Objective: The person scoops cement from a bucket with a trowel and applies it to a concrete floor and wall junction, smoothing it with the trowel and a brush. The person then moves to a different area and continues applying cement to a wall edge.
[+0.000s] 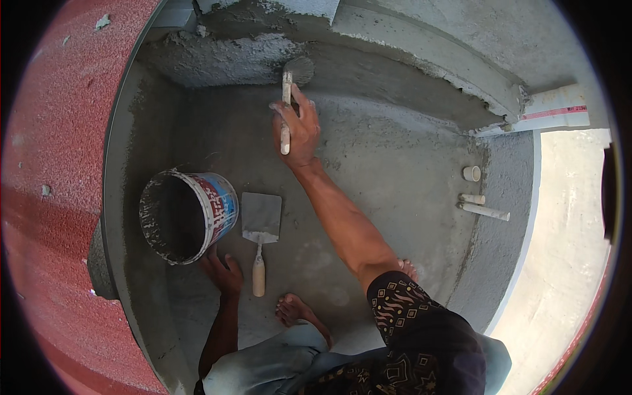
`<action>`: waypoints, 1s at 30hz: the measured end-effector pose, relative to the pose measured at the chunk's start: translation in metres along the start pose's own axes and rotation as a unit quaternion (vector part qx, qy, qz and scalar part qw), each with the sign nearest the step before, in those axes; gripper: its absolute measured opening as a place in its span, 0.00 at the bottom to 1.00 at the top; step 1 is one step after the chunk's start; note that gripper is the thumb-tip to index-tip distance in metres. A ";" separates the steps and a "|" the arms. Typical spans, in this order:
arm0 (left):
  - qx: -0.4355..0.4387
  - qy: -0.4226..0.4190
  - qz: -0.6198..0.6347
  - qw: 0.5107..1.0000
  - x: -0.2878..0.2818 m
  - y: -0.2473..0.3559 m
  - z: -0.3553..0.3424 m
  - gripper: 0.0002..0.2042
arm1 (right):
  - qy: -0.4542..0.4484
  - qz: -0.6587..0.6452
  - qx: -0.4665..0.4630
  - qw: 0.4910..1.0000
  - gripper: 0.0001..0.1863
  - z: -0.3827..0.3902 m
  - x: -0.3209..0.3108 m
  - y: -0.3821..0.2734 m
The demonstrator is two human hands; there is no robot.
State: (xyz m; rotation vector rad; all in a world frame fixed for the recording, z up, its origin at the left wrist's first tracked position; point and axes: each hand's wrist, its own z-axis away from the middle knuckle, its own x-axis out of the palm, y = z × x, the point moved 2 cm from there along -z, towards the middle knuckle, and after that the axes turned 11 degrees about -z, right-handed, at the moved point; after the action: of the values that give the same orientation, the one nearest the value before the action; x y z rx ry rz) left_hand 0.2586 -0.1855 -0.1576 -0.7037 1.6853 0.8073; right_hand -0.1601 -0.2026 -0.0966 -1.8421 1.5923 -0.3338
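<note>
A brush with a pale handle [286,108] is gripped in my right hand [302,130], its arm stretched far forward. The brush's round grey head [300,68] is against the cement-coated far wall [230,60]. My left hand [226,271] is low at the left, fingers apart, beside the near side of a cement-smeared bucket [222,203]; some fingertips are hidden by the bucket, and whether they touch it I cannot tell. To the right of the bucket, a trowel [261,220] with a wooden handle lies on the grey cement floor [368,164].
Short white pipe stubs [484,209] stick up at the right, beside a low cement ledge [503,237]. A white pipe [556,108] juts out at the upper right. Red rough-textured surface [59,164] borders the left. My bare feet [296,309] are on the floor.
</note>
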 end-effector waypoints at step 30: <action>-0.038 -0.018 0.018 0.999 0.000 -0.010 0.006 0.30 | 0.014 -0.033 -0.064 0.997 0.12 -0.051 -0.091 0.007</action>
State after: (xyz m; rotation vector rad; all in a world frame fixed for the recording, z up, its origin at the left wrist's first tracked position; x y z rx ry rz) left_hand 0.2697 -0.1863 -0.1607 -0.7088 1.6462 0.9094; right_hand -0.2155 -0.1330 -0.0428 -1.9990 1.6082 -0.2941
